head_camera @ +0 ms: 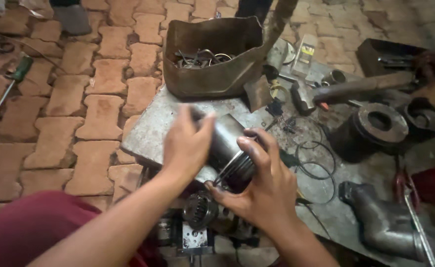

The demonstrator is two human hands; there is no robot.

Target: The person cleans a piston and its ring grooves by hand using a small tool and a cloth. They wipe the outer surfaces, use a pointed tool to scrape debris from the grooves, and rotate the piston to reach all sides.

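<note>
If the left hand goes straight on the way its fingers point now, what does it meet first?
The left hand points up and away, toward the brown tool bag. Probably it meets that bag first, across bare metal plate; depth is unclear.

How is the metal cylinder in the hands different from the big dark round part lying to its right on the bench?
The metal cylinder is held off the bench between the left hand and right hand; the dark round part rests on the metal bench, untouched. The cylinder is lighter grey with thin rings around one end and lies tilted; the round part is darker, squat, upright, its hole facing up. Both are round metal pieces.
</note>
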